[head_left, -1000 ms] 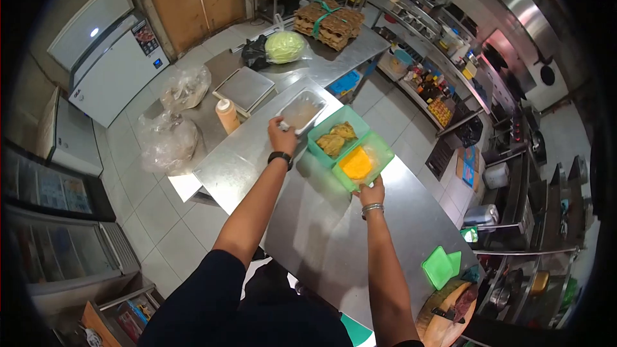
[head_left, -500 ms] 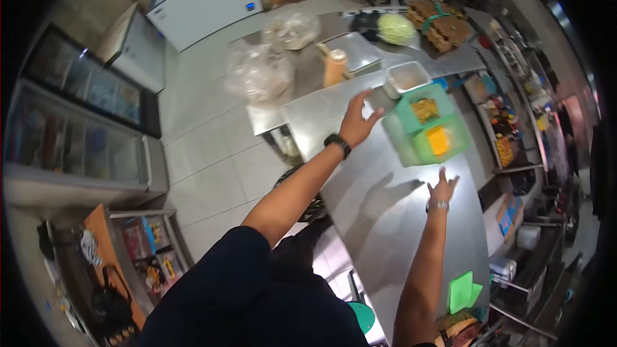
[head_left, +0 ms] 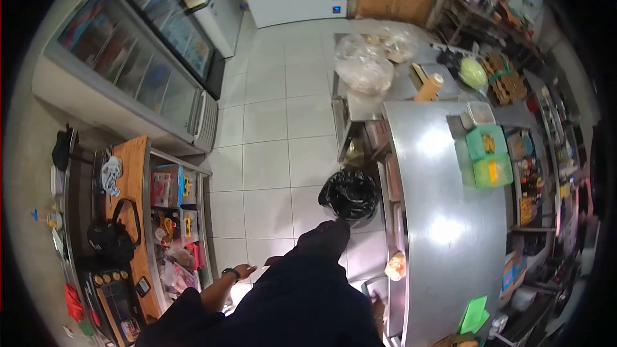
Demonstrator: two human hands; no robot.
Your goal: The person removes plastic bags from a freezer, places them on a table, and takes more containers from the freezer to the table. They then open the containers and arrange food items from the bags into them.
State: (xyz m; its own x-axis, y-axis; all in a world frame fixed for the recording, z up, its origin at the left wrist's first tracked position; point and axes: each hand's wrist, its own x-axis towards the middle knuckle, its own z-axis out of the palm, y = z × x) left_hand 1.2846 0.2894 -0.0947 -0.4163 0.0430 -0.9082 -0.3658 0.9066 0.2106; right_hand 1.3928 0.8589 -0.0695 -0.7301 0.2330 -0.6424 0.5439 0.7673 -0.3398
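Note:
My left hand (head_left: 244,271), with a dark watch at the wrist, hangs low over the floor at my left side, fingers stretched out and nothing in them. My right hand (head_left: 378,308) is down by the left edge of the steel table (head_left: 443,270); its fingers are blurred. Just ahead of it, a small orange-and-white thing (head_left: 396,266) shows at the table edge. On the table's far right stand a teal container (head_left: 477,144) with yellowish food and a light green container (head_left: 504,177) with something orange inside. A clear tub (head_left: 481,114) sits behind them.
A black garbage bag (head_left: 349,194) stands on the tiled floor (head_left: 267,167) beside the table. Plastic bags (head_left: 364,71), an orange bottle (head_left: 429,88) and a cabbage (head_left: 473,72) are on the far counter. Green lids (head_left: 474,313) lie near right. Left are a wooden-topped shelf (head_left: 132,180) and glass-door fridges (head_left: 141,71).
Both hands have drawn back from around the green containers and dropped to my sides. My body and view have turned left, putting the table on the right and showing more floor.

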